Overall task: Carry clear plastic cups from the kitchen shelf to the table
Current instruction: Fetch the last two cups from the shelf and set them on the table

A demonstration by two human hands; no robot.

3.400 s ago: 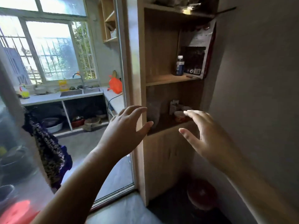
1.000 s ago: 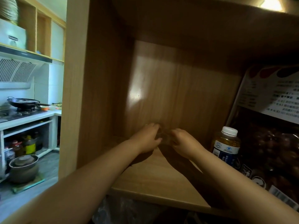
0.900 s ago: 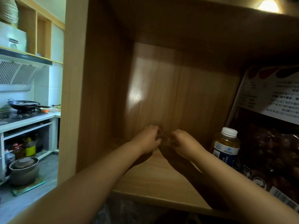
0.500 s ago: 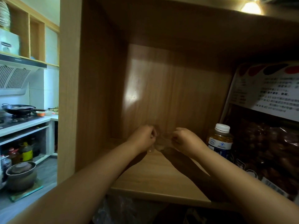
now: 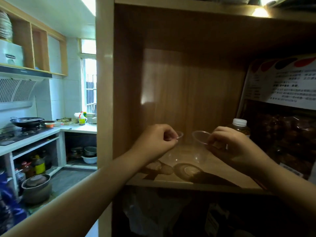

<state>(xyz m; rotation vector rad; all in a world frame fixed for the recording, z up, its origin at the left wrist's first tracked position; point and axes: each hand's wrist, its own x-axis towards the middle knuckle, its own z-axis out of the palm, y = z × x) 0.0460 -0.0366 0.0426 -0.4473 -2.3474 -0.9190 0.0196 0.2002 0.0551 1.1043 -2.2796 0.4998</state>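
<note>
Two clear plastic cups hang just above the wooden shelf board (image 5: 220, 175), each pinched by its rim. My left hand (image 5: 158, 140) grips the left cup (image 5: 174, 152) at its near rim. My right hand (image 5: 227, 145) grips the right cup (image 5: 199, 147) at its right rim. The cups are apart, with a narrow gap between their rims. Their see-through bodies are hard to make out against the wood. Both cast dark round shadows on the board below.
A white-capped bottle (image 5: 239, 128) stands behind my right hand, next to a large printed bag (image 5: 282, 117) filling the shelf's right side. The shelf's left wall (image 5: 105, 100) is close to my left arm. The kitchen counter (image 5: 51, 132) with a wok lies beyond.
Both hands were together at the back of the shelf; now they have drawn apart and toward me, each lifting a clear cup off the board.
</note>
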